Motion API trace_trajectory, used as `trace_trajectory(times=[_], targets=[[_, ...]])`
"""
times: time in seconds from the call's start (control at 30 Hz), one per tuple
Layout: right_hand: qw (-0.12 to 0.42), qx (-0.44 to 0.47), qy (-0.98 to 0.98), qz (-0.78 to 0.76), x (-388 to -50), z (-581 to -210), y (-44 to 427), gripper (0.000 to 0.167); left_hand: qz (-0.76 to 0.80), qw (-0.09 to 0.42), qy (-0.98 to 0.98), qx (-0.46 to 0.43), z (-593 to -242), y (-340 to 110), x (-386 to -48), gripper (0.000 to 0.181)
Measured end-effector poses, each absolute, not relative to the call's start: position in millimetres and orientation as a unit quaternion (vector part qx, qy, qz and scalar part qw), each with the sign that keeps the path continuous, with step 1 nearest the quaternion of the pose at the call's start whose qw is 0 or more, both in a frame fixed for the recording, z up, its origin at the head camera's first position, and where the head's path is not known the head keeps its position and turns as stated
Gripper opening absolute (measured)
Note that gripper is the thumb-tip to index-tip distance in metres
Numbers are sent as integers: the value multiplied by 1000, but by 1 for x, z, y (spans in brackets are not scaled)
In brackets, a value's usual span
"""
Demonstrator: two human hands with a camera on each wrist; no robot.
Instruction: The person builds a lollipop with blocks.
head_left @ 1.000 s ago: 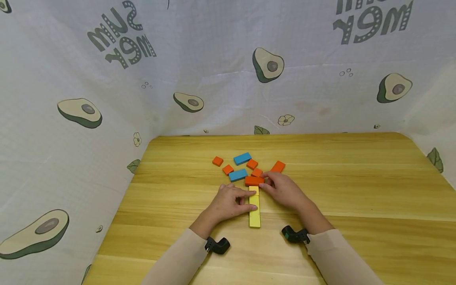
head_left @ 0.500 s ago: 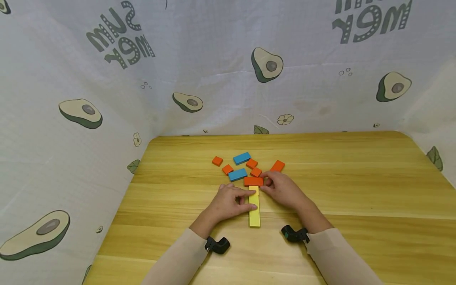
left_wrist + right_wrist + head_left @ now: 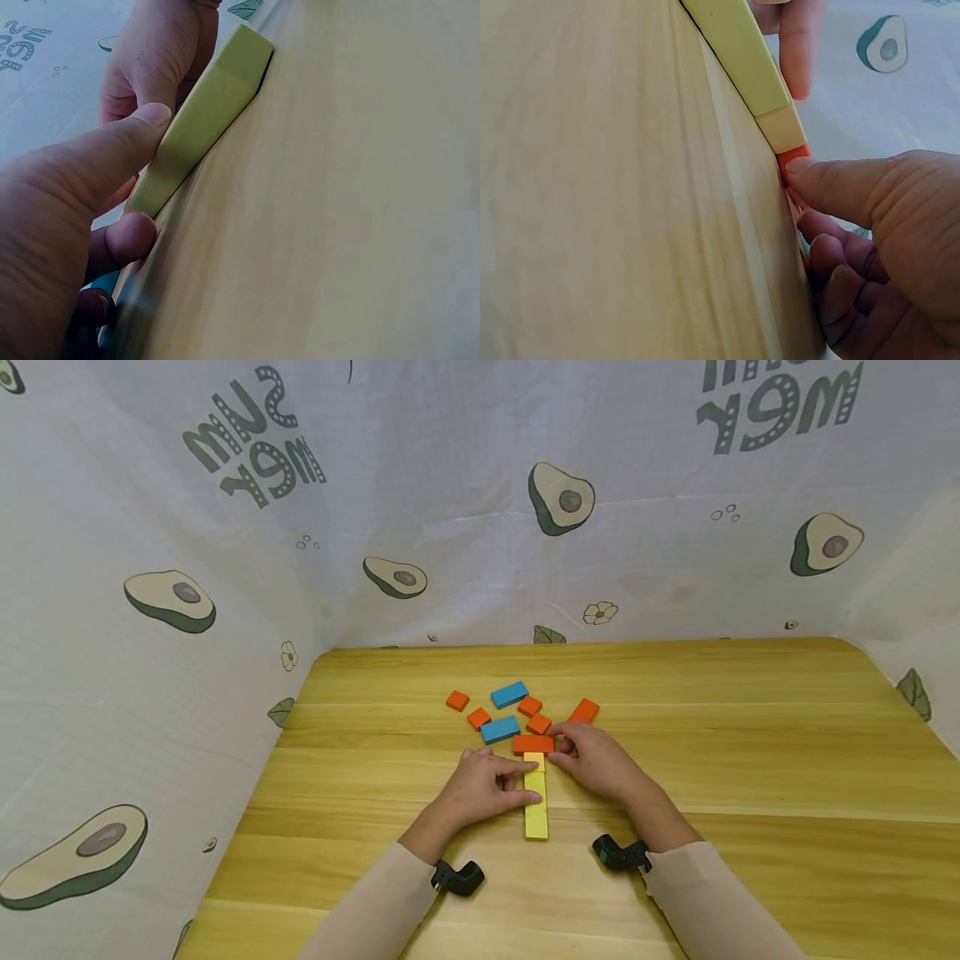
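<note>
The long yellow block [image 3: 536,821] lay nearest. The left hand [image 3: 477,783], thumb and index spread, touched it and the small yellow block [image 3: 782,131] beyond. The right hand [image 3: 602,764] pinched the red block [image 3: 531,744] by its right end; blue blocks [image 3: 500,729] lay farther left.

Fingers [image 3: 840,184] pinching red block [image 3: 793,155], yellow block [image 3: 782,130] adjoining
</note>
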State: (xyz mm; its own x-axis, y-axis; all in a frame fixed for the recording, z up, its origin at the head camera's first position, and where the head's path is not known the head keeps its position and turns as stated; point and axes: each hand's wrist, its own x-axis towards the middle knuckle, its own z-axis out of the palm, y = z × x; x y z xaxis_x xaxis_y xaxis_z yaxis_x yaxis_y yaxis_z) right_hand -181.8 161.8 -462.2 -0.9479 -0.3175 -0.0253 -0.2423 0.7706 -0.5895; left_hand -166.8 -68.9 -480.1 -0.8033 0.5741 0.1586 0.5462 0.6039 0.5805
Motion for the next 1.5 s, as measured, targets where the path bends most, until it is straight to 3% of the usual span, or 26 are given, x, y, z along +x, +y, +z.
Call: trace_trajectory(times=[0.87, 1.5], targets=[[47, -159, 940, -297, -179, -463, 163, 32, 328, 30, 896, 297, -480, -69, -165, 48], [87, -147, 923, -346, -182, -457, 168, 38, 314, 32, 901, 297, -481, -67, -168, 56]])
